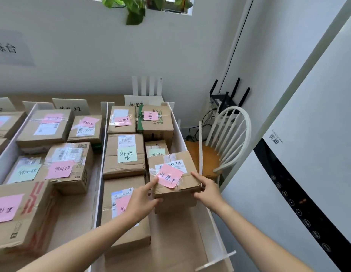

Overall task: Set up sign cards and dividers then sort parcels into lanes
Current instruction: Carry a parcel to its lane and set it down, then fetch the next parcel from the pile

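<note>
A small cardboard parcel (175, 178) with a pink sticky note on top sits in the right lane, near its right wall. My left hand (142, 200) grips its left front corner, forefinger on the top and thumb at the front. My right hand (207, 188) holds its right side, fingers curled round the edge. Several other parcels with pink or green notes fill this lane, among them a flat one (124, 214) partly under my left forearm. A white divider (102, 163) separates this lane from the middle lane. A white sign card (136, 102) stands at the lane's far end.
The middle lane holds several labelled parcels (69, 167), with a sign card (70, 107) behind. A large box (19, 214) sits at the near left. The lane's right wall (181, 138) borders a white chair (225, 138). A router (225, 101) and a tall white appliance (308, 173) stand at the right.
</note>
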Available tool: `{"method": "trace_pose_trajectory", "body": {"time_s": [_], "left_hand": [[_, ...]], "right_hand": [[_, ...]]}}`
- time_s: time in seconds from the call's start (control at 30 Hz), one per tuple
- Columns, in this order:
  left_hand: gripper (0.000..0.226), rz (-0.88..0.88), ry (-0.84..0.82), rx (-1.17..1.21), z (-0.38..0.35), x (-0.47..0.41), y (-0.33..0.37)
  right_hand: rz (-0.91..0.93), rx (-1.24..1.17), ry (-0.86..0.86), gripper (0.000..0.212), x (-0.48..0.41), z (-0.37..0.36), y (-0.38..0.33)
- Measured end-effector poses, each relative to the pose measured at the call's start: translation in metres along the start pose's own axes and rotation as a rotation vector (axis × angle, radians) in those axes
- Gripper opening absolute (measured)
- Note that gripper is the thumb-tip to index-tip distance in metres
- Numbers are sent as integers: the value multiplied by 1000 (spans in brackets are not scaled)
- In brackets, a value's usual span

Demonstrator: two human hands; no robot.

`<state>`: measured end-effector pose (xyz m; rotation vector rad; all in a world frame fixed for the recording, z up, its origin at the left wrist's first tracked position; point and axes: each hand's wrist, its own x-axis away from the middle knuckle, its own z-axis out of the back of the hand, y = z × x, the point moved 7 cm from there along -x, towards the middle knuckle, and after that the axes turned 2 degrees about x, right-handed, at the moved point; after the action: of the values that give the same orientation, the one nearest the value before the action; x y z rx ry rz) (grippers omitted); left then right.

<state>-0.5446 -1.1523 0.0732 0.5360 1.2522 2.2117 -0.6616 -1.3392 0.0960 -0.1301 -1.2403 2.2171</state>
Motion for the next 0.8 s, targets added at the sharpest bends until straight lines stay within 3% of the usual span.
{"method": "trace_pose_trajectory", "body": {"time_s": [0.43, 0.8], "left_hand": [[64, 139, 68, -217, -16, -10, -33], [63, 121, 95, -456, -19, -20, -32]], "right_hand": [[-42, 75, -53, 64, -31, -36, 47], [-47, 117, -84, 54, -41, -46, 47]]}}
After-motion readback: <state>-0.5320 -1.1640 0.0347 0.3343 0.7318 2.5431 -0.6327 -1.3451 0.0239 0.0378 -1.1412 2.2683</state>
